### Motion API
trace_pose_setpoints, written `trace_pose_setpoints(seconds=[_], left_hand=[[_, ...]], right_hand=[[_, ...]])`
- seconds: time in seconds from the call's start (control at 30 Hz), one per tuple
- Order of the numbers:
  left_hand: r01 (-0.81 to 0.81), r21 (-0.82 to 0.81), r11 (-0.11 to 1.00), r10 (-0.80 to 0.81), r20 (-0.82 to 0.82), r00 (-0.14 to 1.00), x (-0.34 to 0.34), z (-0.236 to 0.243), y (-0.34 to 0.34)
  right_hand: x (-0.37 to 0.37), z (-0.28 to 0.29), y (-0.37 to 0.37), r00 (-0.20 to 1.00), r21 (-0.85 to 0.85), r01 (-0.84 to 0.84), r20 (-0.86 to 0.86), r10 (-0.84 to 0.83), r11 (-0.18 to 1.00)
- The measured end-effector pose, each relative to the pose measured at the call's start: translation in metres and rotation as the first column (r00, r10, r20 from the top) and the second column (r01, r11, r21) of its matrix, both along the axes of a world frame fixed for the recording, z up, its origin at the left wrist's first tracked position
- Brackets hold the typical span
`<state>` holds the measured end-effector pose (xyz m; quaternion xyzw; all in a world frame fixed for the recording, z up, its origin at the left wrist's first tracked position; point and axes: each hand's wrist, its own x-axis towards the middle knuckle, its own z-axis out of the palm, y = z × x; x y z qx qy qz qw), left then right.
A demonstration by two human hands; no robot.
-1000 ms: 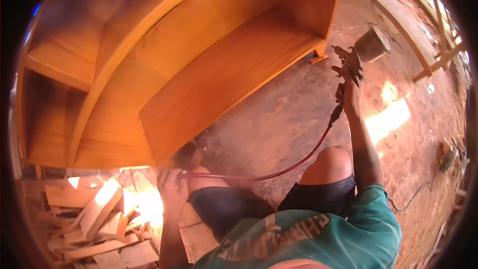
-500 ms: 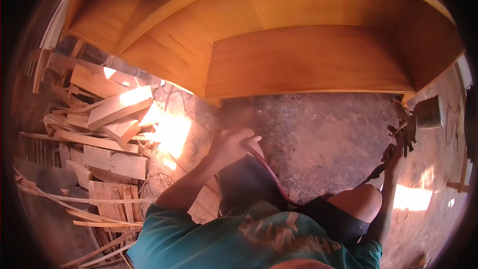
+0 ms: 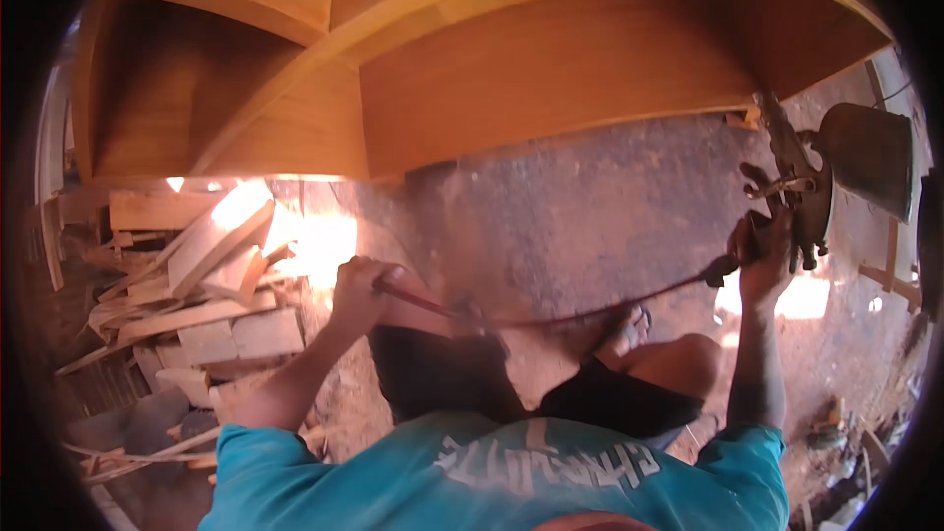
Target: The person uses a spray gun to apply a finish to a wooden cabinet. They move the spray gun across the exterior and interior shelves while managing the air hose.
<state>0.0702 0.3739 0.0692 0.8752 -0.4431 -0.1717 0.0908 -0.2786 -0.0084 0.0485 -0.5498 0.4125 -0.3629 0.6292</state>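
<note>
My right hand [image 3: 765, 251] is closed round the handle of a metal spray gun [image 3: 801, 187], at the right below the cabinet's lower edge. A dark metal cup [image 3: 867, 159] sits beside the gun and appears joined to it. From the gun's handle a dark red hose [image 3: 580, 320] crosses in front of my knees. My left hand [image 3: 359, 295] grips this hose near its left part, fingers wrapped round it. An orange-brown wooden cabinet [image 3: 551, 79] with open compartments stands ahead of both hands.
Offcuts and boards [image 3: 211, 320] lie in a heap at the left, partly in bright sunlight. Thin strips of wood [image 3: 147, 457] stick out toward me. The worn concrete floor [image 3: 551, 206] stretches under the cabinet. Small clutter [image 3: 836, 438] lies at the lower right.
My right hand and the spray gun have come up and look larger. My left hand has moved left and slightly down, and the hose now stretches across between my hands.
</note>
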Motion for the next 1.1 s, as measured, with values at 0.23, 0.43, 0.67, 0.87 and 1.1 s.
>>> trace_pose_setpoints(seconds=[0.23, 0.43, 0.67, 0.87, 1.1], left_hand=[[-0.031, 0.068, 0.997, 0.026, 0.069, 0.997, -0.025, 0.059, 0.046], [-0.104, 0.088, 0.991, 0.104, 0.006, 0.995, -0.03, 0.066, 0.054], [-0.301, 0.223, 0.927, 0.304, 0.025, 0.952, -0.053, 0.167, 0.191], [-0.629, 0.338, 0.7, 0.58, 0.245, 0.777, -0.049, 0.259, 0.256], [-0.744, 0.136, 0.654, 0.734, 0.12, 0.668, 0.033, 0.208, 0.349]], right_hand=[[-0.006, 0.062, -0.003, 0.989, 0.105, -0.09, 0.122, 0.077, 0.99], [-0.044, 0.109, 0.018, 0.982, 0.199, -0.066, 0.189, 0.027, 0.978], [-0.032, 0.219, 0.113, 0.991, 0.274, -0.108, 0.101, 0.083, 0.956], [0.038, 0.335, 0.205, 0.916, 0.233, -0.401, 0.098, 0.388, 0.886], [0.161, 0.413, 0.314, 0.871, 0.088, -0.489, 0.007, 0.491, 0.868]])
